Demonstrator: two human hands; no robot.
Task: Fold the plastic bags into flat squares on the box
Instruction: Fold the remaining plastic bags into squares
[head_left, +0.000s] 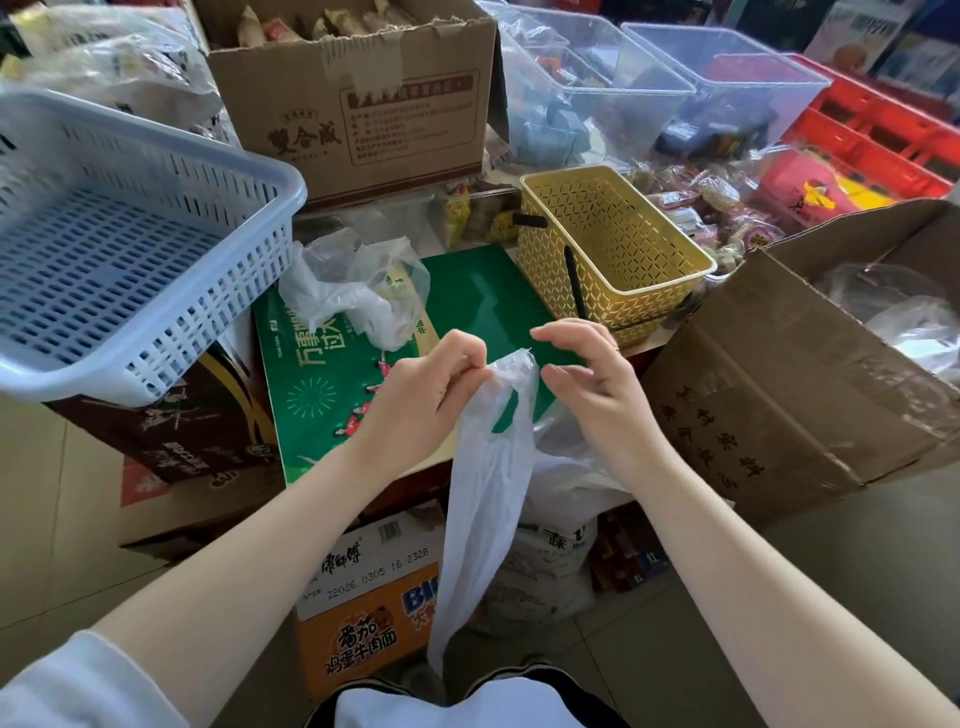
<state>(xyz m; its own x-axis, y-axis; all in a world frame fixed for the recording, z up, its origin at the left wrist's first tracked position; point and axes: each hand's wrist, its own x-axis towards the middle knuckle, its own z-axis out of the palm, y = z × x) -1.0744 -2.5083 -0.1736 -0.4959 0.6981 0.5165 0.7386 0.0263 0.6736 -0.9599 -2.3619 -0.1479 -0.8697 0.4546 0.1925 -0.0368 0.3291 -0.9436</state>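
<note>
A translucent white plastic bag hangs down in front of me, over the near edge of the green box. My left hand pinches the bag's top handles between thumb and fingers. My right hand hovers just right of the handle loop with its fingers spread and curled, holding nothing. A second, crumpled clear bag lies on the far left part of the green box's top.
A blue slotted basket sits left, a yellow basket right behind the green box. Cardboard boxes stand behind and at right, the right one holding more bags. Clear bins and snacks fill the back. Cartons stand below.
</note>
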